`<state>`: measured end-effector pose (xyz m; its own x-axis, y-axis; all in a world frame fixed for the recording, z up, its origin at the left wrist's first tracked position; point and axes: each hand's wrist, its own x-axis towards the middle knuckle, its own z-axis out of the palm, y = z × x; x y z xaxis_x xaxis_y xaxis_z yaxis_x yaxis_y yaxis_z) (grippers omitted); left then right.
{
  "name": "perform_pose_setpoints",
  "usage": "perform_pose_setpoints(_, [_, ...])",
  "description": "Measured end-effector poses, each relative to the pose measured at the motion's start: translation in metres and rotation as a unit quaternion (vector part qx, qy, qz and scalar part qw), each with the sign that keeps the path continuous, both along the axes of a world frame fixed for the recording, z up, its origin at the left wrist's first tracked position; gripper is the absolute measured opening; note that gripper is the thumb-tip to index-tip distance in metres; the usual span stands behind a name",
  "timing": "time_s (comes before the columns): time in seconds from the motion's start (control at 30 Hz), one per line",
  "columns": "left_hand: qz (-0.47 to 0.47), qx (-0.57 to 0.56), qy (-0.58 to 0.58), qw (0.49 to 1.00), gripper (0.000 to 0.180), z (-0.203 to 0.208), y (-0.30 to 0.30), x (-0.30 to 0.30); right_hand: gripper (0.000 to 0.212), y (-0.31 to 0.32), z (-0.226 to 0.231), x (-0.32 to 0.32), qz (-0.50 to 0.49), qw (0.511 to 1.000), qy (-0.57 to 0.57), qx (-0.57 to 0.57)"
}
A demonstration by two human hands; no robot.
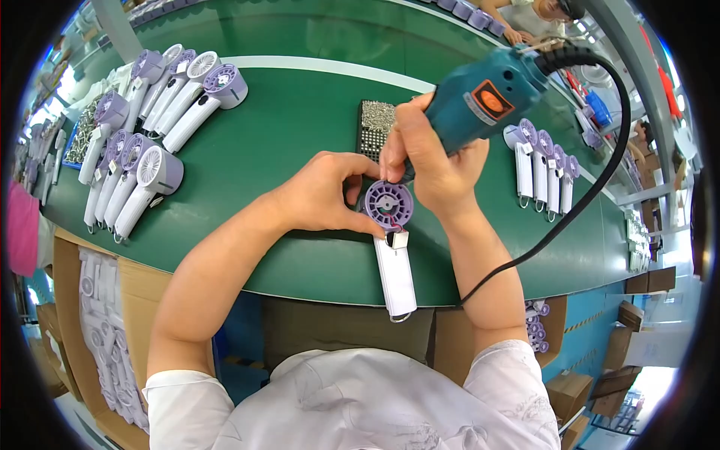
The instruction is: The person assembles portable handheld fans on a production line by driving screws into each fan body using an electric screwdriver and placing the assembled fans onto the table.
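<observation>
My left hand (pixel 322 193) grips a small handheld fan (pixel 395 274), its thumb and fingers around the round purple head. The fan's white handle points toward me and a wire loop sticks out at its end. A small white piece and a bit of red wire show where head and handle meet. My right hand (pixel 435 154) is wrapped round a teal electric screwdriver (pixel 480 97), held tilted over the fan. The tool's tip is hidden by my fingers, at the upper rim of the fan head. Just beyond my hands lies a screw tray (pixel 373 124) full of small metal screws.
Groups of purple and white fans (pixel 199 97) lie on the green table (pixel 300 97) at left, with more fans (pixel 544 161) at right. The screwdriver's black cable (pixel 574 214) loops down past my right forearm. Cardboard boxes (pixel 146 300) of parts stand below. Another person (pixel 525 19) sits across.
</observation>
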<state>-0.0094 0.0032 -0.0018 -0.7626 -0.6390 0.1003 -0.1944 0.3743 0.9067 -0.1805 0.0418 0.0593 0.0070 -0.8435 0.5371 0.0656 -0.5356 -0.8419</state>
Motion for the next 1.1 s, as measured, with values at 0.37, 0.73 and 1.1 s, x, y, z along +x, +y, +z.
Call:
perform_pose_setpoints(0.37, [0.004, 0.009, -0.005, 1.000, 0.068, 0.000, 0.003, 0.001, 0.015, 0.001, -0.004, 0.003, 0.021, 0.998, -0.054, 0.015])
perform_pose_setpoints(0.73, [-0.018, -0.064, 0.015, 0.998, 0.065, 0.003, 0.002, -0.005, 0.028, -0.011, 0.016, -0.055, -0.099, 0.975, -0.171, -0.102])
perform_pose_setpoints(1.1, [-0.020, -0.066, 0.037, 0.997, 0.064, 0.001, 0.002, -0.004, 0.029, -0.037, -0.022, -0.046, -0.194, 0.974, -0.106, -0.042])
